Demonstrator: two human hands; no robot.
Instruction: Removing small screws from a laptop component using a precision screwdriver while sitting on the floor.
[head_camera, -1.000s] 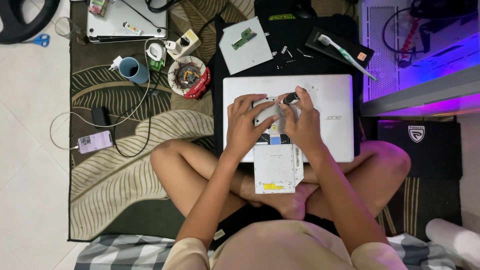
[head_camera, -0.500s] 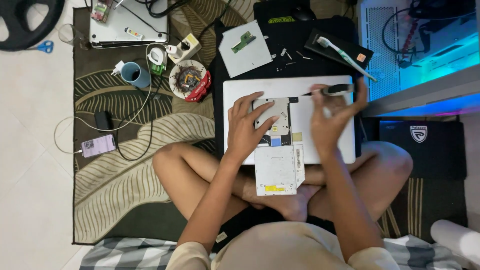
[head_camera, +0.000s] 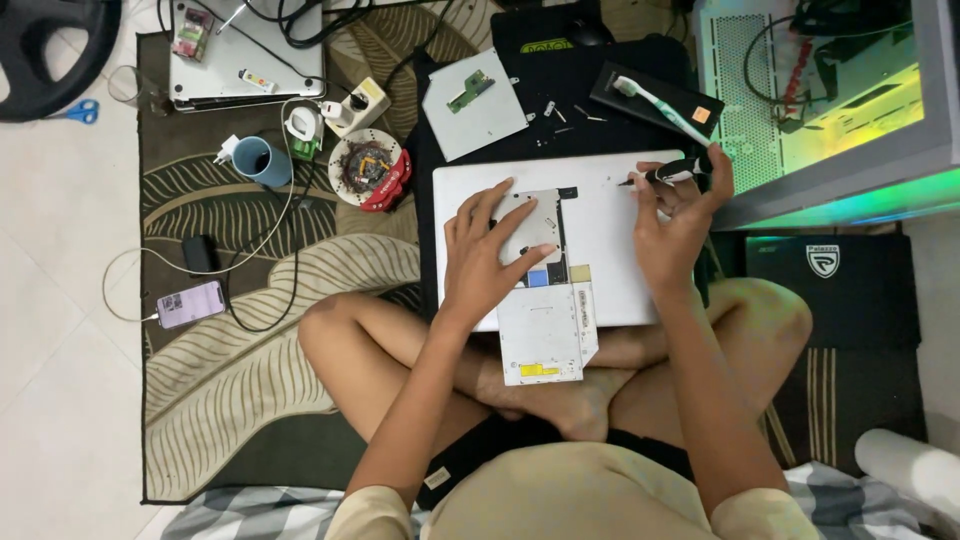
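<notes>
A white laptop lies bottom-up on my crossed legs. A grey optical drive sticks out of its near edge. My left hand rests spread on the laptop, fingers over a small silver plate. My right hand is at the laptop's far right corner, gripping a black-handled screwdriver whose tip points left over the lid.
A silver drive cover and loose screws lie on a black mat beyond the laptop, with a toothbrush. On the patterned rug sit a blue mug, round parts tin, phone, another laptop. A lit computer case stands right.
My right hand left the middle of the laptop, where it was beside the left, and moved to the far right corner with the screwdriver. The left hand stayed in place.
</notes>
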